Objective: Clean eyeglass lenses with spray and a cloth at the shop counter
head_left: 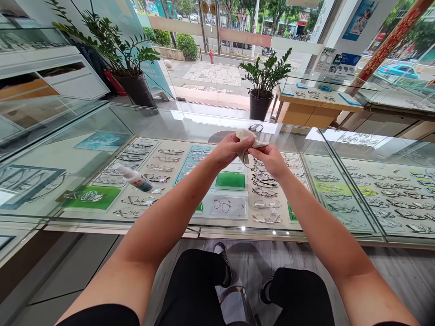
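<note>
Glasses (255,128), held up between the hands, could bend under uneven squeeze or drop if the grip's weak. Left hand (230,148) pinches the cloth (246,134), right hand (271,158) too; can't tell which carries the glasses. Thin dark rims, crumpled pale cloth, hard flat glass counter (176,124) underneath.
</note>
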The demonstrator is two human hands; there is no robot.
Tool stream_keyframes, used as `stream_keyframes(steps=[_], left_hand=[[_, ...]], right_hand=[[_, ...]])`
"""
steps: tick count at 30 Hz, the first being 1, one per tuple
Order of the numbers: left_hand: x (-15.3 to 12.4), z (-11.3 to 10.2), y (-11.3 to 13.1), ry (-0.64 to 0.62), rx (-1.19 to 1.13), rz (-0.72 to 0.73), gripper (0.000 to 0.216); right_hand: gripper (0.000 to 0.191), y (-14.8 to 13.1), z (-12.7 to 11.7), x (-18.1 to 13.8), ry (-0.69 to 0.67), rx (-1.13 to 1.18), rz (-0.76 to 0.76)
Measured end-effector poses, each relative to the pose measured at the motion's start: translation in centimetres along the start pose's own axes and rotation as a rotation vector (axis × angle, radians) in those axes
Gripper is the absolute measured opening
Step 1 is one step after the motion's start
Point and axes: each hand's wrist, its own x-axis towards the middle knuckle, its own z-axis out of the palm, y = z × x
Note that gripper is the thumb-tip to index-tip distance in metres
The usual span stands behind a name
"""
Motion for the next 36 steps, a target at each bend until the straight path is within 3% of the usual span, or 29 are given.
stream_keyframes(steps=[12,21,29,32,36], left_hand=[[0.32,0.25,-0.24,0.083,-0.046,-0.052,0.048],[0.08,-0.14,-0.17,-0.003,-0.101,-0.049,0.028],[0.38,-0.03,-0.58,0.074,-0.067,-0.069,0.043],[0.59,-0.27,-0.67,0.085,-0.08,-0.079,0.045],[0.41,-0.41,-0.55,0.064,-0.108,-0.096,0.033]], right_hand=[[0.045,0.34,-0.1,0.03,-0.009,-0.049,0.005],[0.045,0.05,-0.79,0.37,0.072,-0.074,-0.005],[0.047,0.45,-0.12,0.2,0.005,-0.041,0.019],[0.045,0.46,-0.32,0.25,0.044,-0.063,0.013],[0.04,0.61,-0.88,0.52,0.107,-0.062,0.007]])
